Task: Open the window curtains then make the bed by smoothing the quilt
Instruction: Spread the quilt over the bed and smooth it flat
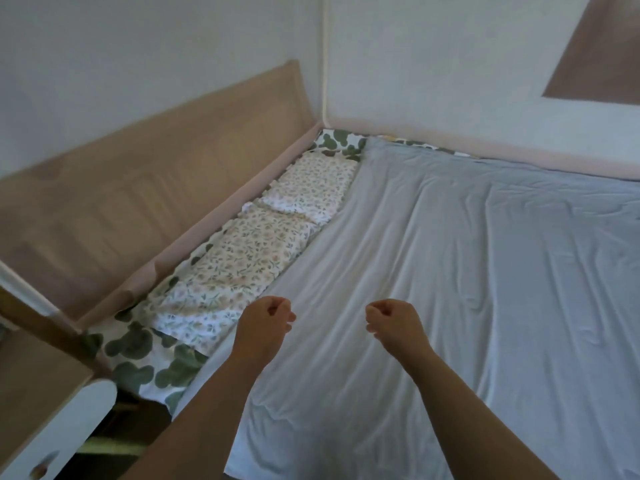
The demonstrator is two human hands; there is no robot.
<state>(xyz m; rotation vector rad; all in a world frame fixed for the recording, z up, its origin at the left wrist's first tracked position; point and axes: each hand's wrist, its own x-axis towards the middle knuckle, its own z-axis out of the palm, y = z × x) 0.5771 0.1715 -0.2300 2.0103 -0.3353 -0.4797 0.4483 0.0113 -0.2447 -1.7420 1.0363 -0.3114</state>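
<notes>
A light grey-blue quilt (450, 254) lies spread over most of the bed, with soft creases running across it. Both of my arms reach out above its near part. My left hand (266, 317) hovers near the quilt's left edge, its fingers curled into a fist that holds nothing. My right hand (391, 320) is a short gap to its right, also a fist with nothing in it. Whether either fist touches the quilt I cannot tell. No window or curtain is in view.
Two floral pillows (242, 258) (311, 192) lie in a row along the wooden headboard (138, 188) on the left. A white sheet with green blobs (138, 348) shows beside them. A padded wall rail (485, 140) borders the far side. A wooden nightstand (41, 393) stands at bottom left.
</notes>
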